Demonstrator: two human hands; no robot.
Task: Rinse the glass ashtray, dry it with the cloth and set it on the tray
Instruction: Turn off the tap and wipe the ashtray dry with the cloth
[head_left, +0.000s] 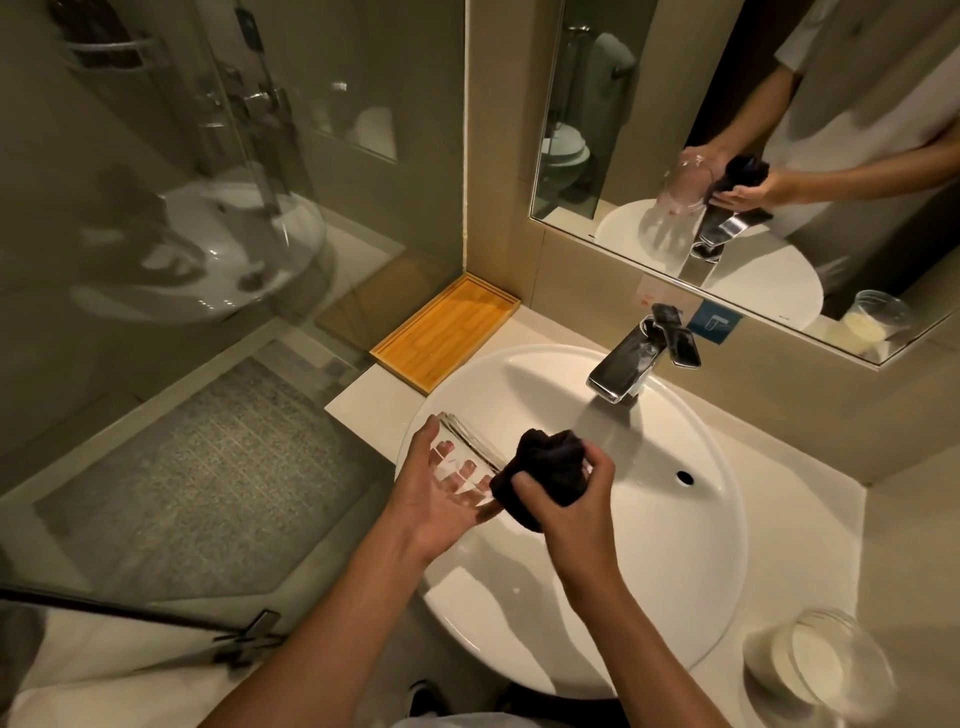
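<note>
Left hand (434, 493) cradles clear glass ashtray (470, 457); right hand (566, 506) grips bunched black cloth (548, 467)

- We see a white basin (675, 597) at centre, its chrome faucet (631, 358) at one o'clock.
- A mirror (649, 104) hangs at one o'clock.
- A lidded glass jar (815, 670) stands on the surface (810, 483) at four o'clock.
- The shower glass (182, 208) fills ten o'clock.

Bare forearms, no watch or rings; pale short-sleeved top in mirror.
</note>
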